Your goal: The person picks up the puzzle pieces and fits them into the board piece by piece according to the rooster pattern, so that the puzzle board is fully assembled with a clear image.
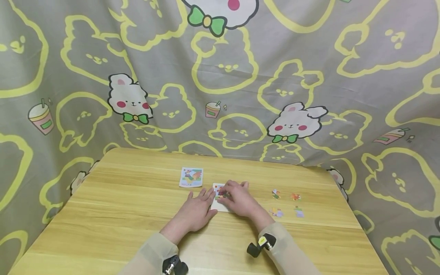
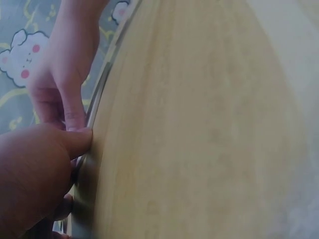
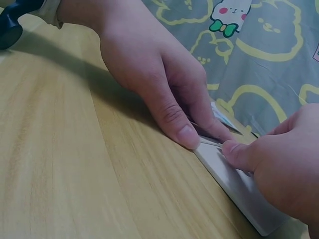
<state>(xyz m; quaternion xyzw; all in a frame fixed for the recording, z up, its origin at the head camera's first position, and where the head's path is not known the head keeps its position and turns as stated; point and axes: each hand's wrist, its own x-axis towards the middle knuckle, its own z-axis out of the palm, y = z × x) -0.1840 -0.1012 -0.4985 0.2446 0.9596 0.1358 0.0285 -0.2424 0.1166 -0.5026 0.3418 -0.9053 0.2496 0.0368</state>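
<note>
A small white puzzle board with a coloured picture area lies near the middle of the wooden table. My left hand rests at its left edge, fingers extended and thumb by the near corner. Over the board, my right hand bends its fingers and thumb around a colourful puzzle piece, largely covered by the fingers. From the right wrist, the right thumb shows low over the white board, and the left hand touches the board's far end. The left wrist view shows both hands close together.
Several loose puzzle pieces lie apart on the table to the right. A square picture card lies behind the left hand. A patterned grey curtain hangs along the table's back and sides.
</note>
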